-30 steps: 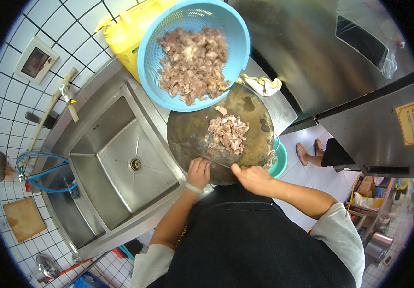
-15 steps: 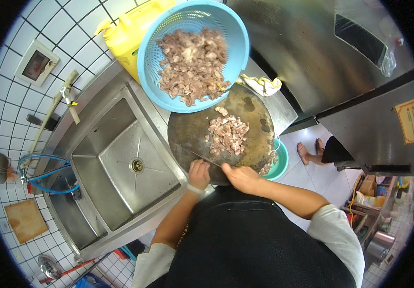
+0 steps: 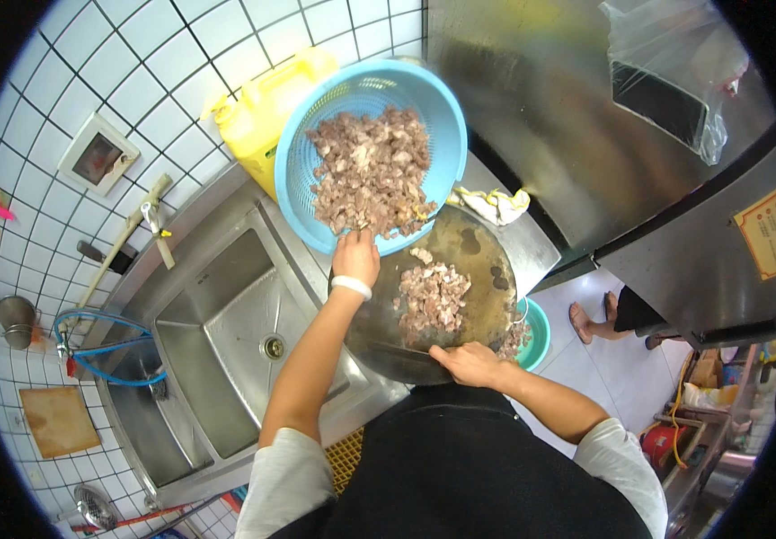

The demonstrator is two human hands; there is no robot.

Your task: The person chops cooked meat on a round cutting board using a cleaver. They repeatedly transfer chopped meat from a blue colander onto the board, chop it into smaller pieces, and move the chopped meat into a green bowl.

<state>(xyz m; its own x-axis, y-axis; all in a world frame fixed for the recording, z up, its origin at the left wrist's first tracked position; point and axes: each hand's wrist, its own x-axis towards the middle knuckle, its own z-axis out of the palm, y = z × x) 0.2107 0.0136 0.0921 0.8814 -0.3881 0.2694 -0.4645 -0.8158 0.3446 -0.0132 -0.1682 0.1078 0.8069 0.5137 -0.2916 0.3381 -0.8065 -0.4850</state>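
A round, dark, worn chopping block point(image 3: 487, 301) carries a small heap of chopped raw meat point(image 3: 434, 296). My right hand point(image 3: 470, 365) is closed round the handle of a knife point(image 3: 401, 350), its blade lying low across the block's near edge. My left hand point(image 3: 357, 255), with a white band on its wrist, reaches over the near rim of a blue plastic colander point(image 3: 293, 193). Its fingers are bent and pressed together against the chopped meat point(image 3: 372, 166) inside; what they grip is hidden.
A steel sink point(image 3: 226, 359) lies to the left. Behind it stands a yellow jug point(image 3: 271, 108). A crumpled cloth point(image 3: 496, 206) lies beside the block. Below on the right is a green basin point(image 3: 538, 334) with meat in it. Another person's legs point(image 3: 596, 325) show near the steel cabinet point(image 3: 693, 260).
My left hand has moved from beside the knife, up and away, to the colander's near rim. My right hand stays at the near edge with the knife. The whole view has shifted slightly.
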